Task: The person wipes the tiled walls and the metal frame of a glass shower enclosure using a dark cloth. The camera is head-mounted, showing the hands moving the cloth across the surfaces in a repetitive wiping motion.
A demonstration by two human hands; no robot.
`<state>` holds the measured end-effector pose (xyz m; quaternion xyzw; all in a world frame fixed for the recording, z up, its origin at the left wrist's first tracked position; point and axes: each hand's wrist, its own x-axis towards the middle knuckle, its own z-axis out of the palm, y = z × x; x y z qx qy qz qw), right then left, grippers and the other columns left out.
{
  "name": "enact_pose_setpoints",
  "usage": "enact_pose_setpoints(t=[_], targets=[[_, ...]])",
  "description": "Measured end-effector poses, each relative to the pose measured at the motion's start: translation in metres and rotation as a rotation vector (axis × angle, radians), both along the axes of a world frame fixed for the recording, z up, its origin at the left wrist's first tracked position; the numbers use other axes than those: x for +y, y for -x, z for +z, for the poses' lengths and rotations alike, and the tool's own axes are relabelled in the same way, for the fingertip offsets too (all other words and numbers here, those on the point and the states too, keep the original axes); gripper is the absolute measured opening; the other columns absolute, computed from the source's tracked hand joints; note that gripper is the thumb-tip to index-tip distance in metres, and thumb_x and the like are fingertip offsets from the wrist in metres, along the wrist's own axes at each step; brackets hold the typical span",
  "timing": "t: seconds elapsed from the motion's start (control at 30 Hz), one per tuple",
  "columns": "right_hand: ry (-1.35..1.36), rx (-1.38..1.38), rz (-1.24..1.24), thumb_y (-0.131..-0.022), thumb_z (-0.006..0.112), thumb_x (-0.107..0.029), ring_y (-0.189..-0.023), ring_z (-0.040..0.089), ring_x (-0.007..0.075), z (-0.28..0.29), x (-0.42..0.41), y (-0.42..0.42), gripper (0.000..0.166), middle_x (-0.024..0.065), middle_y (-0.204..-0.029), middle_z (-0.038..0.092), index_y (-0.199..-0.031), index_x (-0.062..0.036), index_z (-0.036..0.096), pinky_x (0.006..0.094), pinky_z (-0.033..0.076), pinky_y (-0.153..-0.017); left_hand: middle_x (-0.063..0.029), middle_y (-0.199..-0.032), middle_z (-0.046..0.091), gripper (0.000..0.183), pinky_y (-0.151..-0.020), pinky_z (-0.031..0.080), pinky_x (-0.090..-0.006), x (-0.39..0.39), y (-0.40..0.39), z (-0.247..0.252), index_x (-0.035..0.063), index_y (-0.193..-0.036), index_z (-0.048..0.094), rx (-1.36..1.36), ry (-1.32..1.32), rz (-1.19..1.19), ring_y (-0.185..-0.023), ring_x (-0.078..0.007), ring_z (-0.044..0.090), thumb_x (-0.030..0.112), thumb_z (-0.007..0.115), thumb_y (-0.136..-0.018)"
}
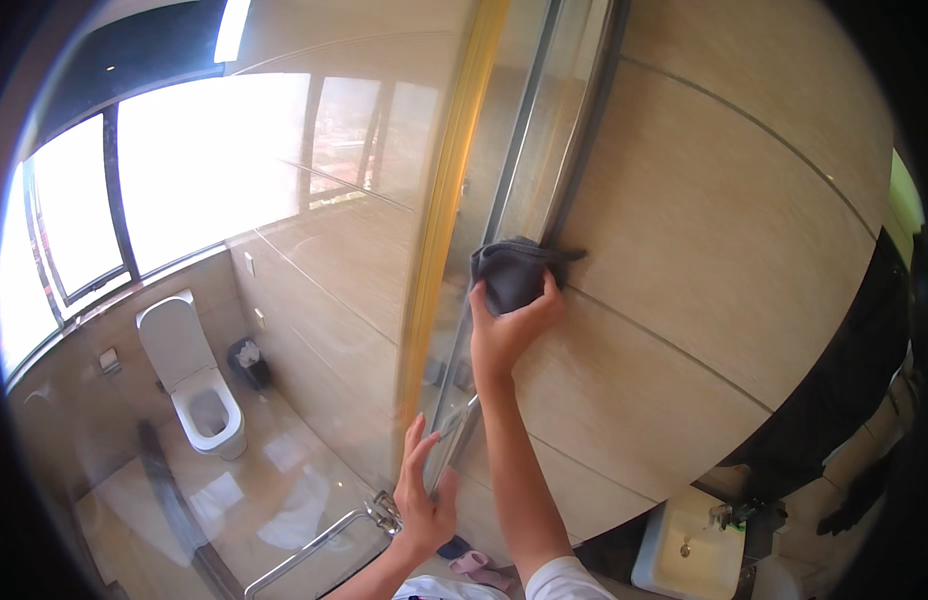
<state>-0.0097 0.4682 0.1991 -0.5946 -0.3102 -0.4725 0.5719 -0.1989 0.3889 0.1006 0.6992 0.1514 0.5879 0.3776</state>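
Note:
My right hand grips a folded dark grey cloth between thumb and fingers. The cloth lies against the metal frame of a glass shower enclosure, and one corner sticks out over the tiled wall. Lower down, my left hand has its fingers extended and apart, with nothing visible in it. It is beside the edge of the glass door, near a metal fitting; whether it touches the glass I cannot tell. A yellowish vertical strip runs up the glass left of the frame.
A metal bar handle crosses the lower glass. Through the glass appear a toilet with its lid raised, a waste bin and bright windows. At lower right is a washbasin with a tap. Pink slippers lie on the floor.

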Motion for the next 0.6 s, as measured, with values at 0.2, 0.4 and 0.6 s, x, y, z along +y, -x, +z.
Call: enact_pose_setpoints(t=[0.2, 0.4, 0.6], targets=[[0.099, 0.075, -0.088, -0.072, 0.079, -0.022, -0.111, 0.042, 0.0421, -0.126, -0.01, 0.002, 0.077, 0.0252, -0.122, 0.043, -0.132, 0.0062, 0.038, 0.0519, 0.032, -0.099, -0.0282, -0.135, 0.05, 0.042, -0.107, 0.038, -0.0427, 0.022, -0.005, 0.012, -0.0048, -0.127, 0.049, -0.058, -0.144, -0.013, -0.129, -0.039, 0.048, -0.005, 0.049, -0.085], [0.086, -0.014, -0.02, -0.071, 0.081, -0.02, -0.114, 0.041, 0.041, -0.02, -0.007, -0.006, 0.078, 0.024, -0.122, 0.043, -0.131, 0.007, 0.037, 0.0506, 0.032, -0.1, -0.0213, -0.127, 0.057, 0.045, -0.095, 0.047, -0.0427, 0.048, -0.009, 0.004, -0.0006, -0.123, 0.057, 0.016, -0.293, 0.051, -0.115, -0.0389, 0.057, -0.008, 0.055, -0.079], [0.064, 0.071, -0.022, -0.07, 0.08, -0.023, -0.108, 0.045, 0.0404, -0.047, 0.0, -0.001, 0.075, 0.0236, -0.115, 0.044, -0.127, 0.0048, 0.04, 0.0501, 0.036, -0.095, -0.0181, -0.117, 0.064, 0.038, -0.089, 0.05, -0.041, 0.067, -0.022, -0.012, -0.0005, -0.108, 0.067, -0.015, -0.441, 0.16, -0.105, -0.035, 0.062, -0.011, 0.053, -0.074]])
